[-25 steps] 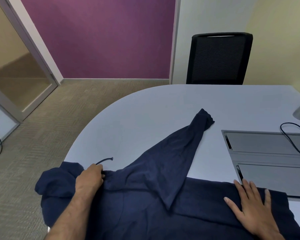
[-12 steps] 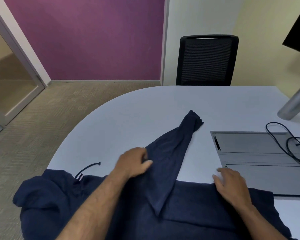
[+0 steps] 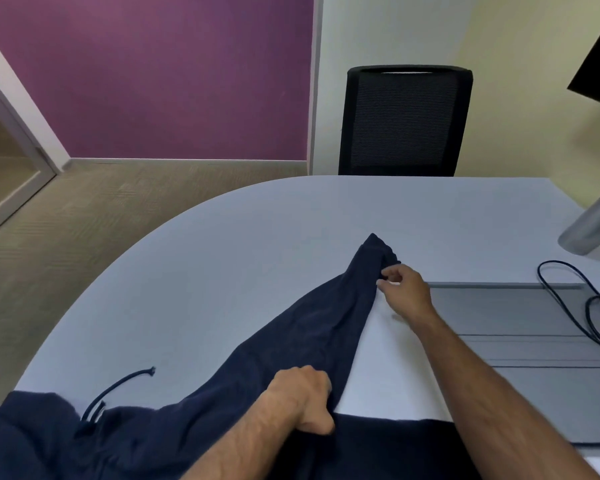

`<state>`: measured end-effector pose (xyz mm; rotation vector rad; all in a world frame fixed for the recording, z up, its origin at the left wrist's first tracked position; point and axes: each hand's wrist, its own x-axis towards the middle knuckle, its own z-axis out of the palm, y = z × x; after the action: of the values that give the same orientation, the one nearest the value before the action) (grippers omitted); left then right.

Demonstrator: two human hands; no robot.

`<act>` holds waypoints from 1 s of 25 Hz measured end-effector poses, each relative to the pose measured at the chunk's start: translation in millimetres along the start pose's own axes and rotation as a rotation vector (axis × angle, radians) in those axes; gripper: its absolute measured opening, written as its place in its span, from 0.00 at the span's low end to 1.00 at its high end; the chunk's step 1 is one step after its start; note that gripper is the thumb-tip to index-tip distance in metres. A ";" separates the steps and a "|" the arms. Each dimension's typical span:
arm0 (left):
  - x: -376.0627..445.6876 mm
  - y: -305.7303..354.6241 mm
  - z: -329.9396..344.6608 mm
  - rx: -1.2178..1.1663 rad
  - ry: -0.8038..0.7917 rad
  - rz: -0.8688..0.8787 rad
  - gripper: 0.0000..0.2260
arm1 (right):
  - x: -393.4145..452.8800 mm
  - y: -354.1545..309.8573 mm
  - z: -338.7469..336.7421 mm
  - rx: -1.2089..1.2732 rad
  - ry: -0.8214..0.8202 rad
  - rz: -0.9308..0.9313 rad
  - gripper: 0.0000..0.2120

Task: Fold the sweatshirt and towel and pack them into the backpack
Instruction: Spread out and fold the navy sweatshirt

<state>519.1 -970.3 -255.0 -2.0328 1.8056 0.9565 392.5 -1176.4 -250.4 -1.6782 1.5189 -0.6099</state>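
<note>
Sweatshirt, navy blue cotton (image 3: 302, 344), lies on the pale grey rounded table (image 3: 257, 237), body along the near edge, one sleeve stretched diagonally away. Right hand (image 3: 404, 292) pinches the sleeve cuff (image 3: 378, 251) between thumb and fingertips, other fingers curled. Left hand (image 3: 300, 396) is closed in a fist on the sleeve's near end. Dark drawstring (image 3: 118, 389) trails onto the table at left. Grey cable hatch (image 3: 520, 341) sits right of the sleeve.

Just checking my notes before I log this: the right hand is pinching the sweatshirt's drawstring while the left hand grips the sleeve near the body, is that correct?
Not quite. In the head view the right hand pinches the sleeve cuff, not the drawstring, which lies untouched on the table. The left hand does grip the sleeve near the body.
</note>
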 end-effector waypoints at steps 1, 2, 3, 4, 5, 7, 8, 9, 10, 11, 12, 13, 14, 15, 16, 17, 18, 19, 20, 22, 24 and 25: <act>3.2 -3.6 -2.3 -0.023 -0.028 0.017 0.09 | 10.3 -6.1 4.6 0.076 -0.061 0.049 0.14; 5.3 -5.5 -5.2 -0.030 -0.052 0.038 0.09 | 18.6 -10.6 9.5 0.163 -0.138 0.101 0.17; 6.8 -6.4 -7.7 -0.028 -0.069 0.057 0.08 | 26.0 -14.0 14.4 0.211 -0.208 0.139 0.19; 7.9 -7.0 -9.3 -0.019 -0.081 0.074 0.08 | 32.3 -15.6 20.2 0.221 -0.254 0.164 0.21; 8.2 -6.6 -10.5 -0.004 -0.088 0.091 0.07 | 38.2 -15.0 25.5 0.228 -0.264 0.184 0.23; 7.2 -6.6 -10.4 0.027 -0.082 0.123 0.06 | 42.7 -12.7 32.6 0.298 -0.123 0.181 0.20; 6.5 -6.7 -9.9 0.041 -0.069 0.141 0.06 | 40.6 -12.1 31.2 0.364 0.024 0.168 0.16; 4.9 -6.8 -9.0 0.056 -0.053 0.159 0.05 | 37.2 -9.8 26.6 0.431 0.172 0.172 0.11; 2.9 -6.6 -8.1 0.071 -0.037 0.175 0.05 | 33.7 -6.6 18.8 0.477 0.276 0.192 0.08; -0.2 -5.8 -7.2 0.086 -0.026 0.189 0.04 | 30.0 -3.0 10.0 0.514 0.320 0.226 0.10; -4.2 -4.6 -6.4 0.105 -0.021 0.199 0.04 | 25.7 2.6 1.1 0.558 0.319 0.274 0.13; -8.5 -3.1 -5.7 0.129 -0.014 0.207 0.05 | 22.0 11.2 -8.0 0.604 0.305 0.334 0.17; -13.2 -0.9 -4.7 0.153 -0.006 0.214 0.06 | 17.0 20.4 -16.9 0.637 0.305 0.405 0.17; -18.4 1.5 -3.3 0.174 0.002 0.220 0.06 | 9.8 30.0 -26.7 0.651 0.328 0.482 0.14; -24.1 4.3 -1.7 0.195 0.011 0.228 0.07 | -0.7 39.3 -37.3 0.634 0.366 0.553 0.11; -29.3 6.4 0.1 0.218 0.015 0.233 0.07 | -11.1 50.6 -46.2 0.574 0.400 0.605 0.10; -34.1 8.4 2.2 0.243 0.015 0.234 0.08 | -21.4 62.0 -53.2 0.521 0.420 0.634 0.11; -38.9 10.5 4.2 0.266 0.017 0.229 0.08 | -30.3 72.2 -58.7 0.508 0.422 0.641 0.12; -43.6 11.6 5.7 0.288 0.020 0.222 0.09 | -37.4 79.8 -61.7 0.531 0.411 0.642 0.11; -53.8 13.3 7.6 0.331 0.026 0.197 0.10 | -48.6 86.1 -67.0 0.634 0.365 0.640 0.09; -64.1 11.7 9.9 0.338 0.037 0.160 0.10 | -56.5 87.2 -73.5 0.694 0.342 0.622 0.11; -69.1 9.9 11.2 0.318 0.047 0.145 0.10 | -60.8 87.7 -77.4 0.697 0.343 0.607 0.12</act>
<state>505.5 -911.5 -218.2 -1.7641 2.0042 0.6117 269.0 -1133.4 -266.3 -0.5675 1.6728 -0.9689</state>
